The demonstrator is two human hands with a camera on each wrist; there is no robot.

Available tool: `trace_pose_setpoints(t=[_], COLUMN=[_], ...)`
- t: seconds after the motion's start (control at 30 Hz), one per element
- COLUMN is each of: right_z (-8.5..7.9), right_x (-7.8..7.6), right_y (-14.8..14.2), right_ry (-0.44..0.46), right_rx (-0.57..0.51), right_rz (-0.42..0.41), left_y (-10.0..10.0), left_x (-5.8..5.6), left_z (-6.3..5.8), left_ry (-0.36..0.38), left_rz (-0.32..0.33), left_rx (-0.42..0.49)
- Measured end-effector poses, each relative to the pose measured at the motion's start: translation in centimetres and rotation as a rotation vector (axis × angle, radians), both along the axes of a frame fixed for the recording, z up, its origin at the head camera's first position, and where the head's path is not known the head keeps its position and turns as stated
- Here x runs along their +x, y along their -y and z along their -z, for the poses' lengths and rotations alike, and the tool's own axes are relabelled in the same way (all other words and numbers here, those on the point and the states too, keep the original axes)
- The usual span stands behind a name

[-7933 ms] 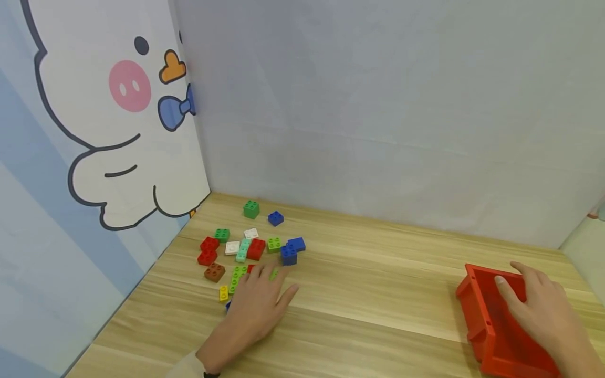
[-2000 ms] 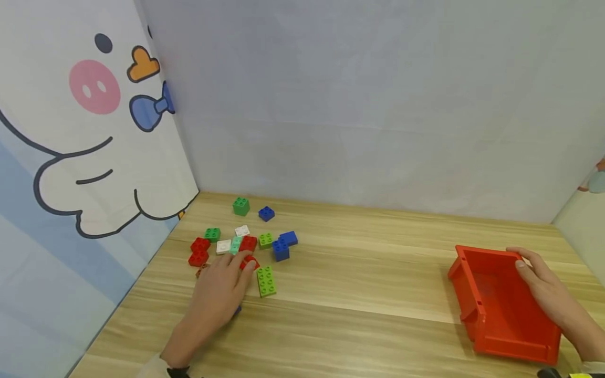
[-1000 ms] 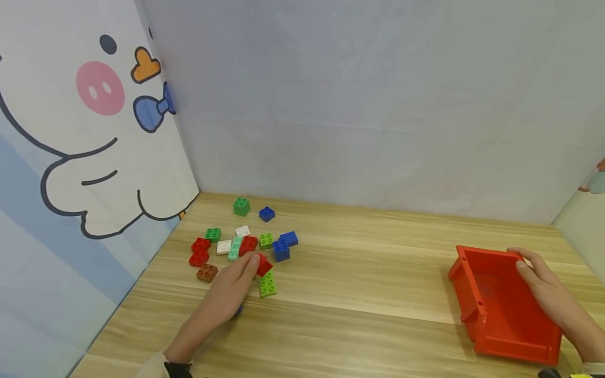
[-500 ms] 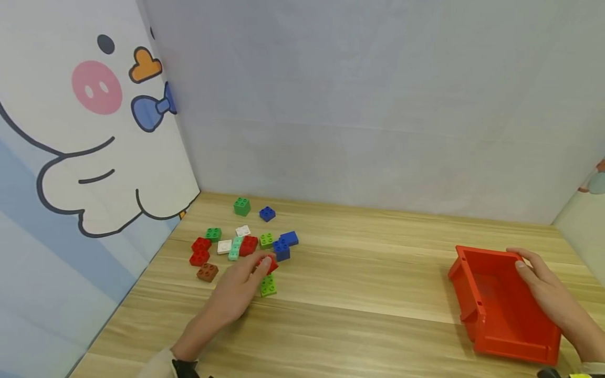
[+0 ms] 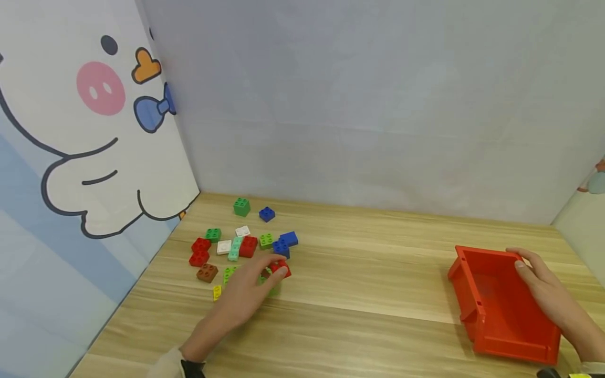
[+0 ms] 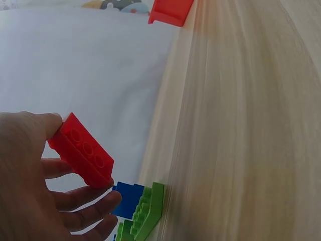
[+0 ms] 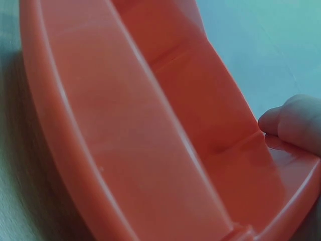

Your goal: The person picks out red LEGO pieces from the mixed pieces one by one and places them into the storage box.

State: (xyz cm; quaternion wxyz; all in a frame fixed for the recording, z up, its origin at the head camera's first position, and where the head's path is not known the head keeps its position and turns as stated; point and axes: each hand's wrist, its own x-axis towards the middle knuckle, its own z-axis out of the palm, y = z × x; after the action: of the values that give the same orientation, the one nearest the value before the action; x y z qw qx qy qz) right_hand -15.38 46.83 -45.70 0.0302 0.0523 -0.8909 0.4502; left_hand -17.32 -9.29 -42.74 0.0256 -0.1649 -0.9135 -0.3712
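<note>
My left hand (image 5: 243,289) pinches a red toy building brick (image 5: 281,268) between thumb and fingers, just above the pile. In the left wrist view the held brick (image 6: 85,150) is tilted, with a row of round shapes showing on one face. Under and beside that hand lie a lime green brick (image 5: 271,286), partly covered, and a blue brick (image 5: 281,249). At the far right my right hand (image 5: 548,289) holds the right wall of a red plastic bin (image 5: 515,346), the thumb on the inner side. No bricks show inside the bin.
Several loose bricks spread over the table's left side, among them a brown one (image 5: 207,272), a yellow one (image 5: 217,292), a white one (image 5: 224,247) and a green one (image 5: 241,207). A grey cloth wall (image 5: 359,105) closes the back; a printed panel (image 5: 104,157) stands left.
My left hand has picked the red brick out of the pile and carried it a little to the right. The lime green brick beneath has become more covered. The right hand and bin stay still lately.
</note>
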Motion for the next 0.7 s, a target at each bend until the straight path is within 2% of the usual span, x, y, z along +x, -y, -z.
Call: trace_pose_setpoints(t=[0.3,0.4,0.7], right_z=[0.0,0.0,0.0], right_x=[0.0,0.0,0.1], right_y=[0.1,0.1,0.1], right_ry=[0.014,0.012,-0.004], right_rx=[-0.013,-0.006,0.029], right_rz=[0.000,0.002,0.016], left_y=[-1.3,-1.7,-2.9], left_x=[0.4,0.5,0.4], left_z=[0.2,0.1,0.3], left_ry=[0.041,0.056,0.046], left_rz=[0.003,0.023,0.066], left_rx=[-0.027,-0.020,0.007])
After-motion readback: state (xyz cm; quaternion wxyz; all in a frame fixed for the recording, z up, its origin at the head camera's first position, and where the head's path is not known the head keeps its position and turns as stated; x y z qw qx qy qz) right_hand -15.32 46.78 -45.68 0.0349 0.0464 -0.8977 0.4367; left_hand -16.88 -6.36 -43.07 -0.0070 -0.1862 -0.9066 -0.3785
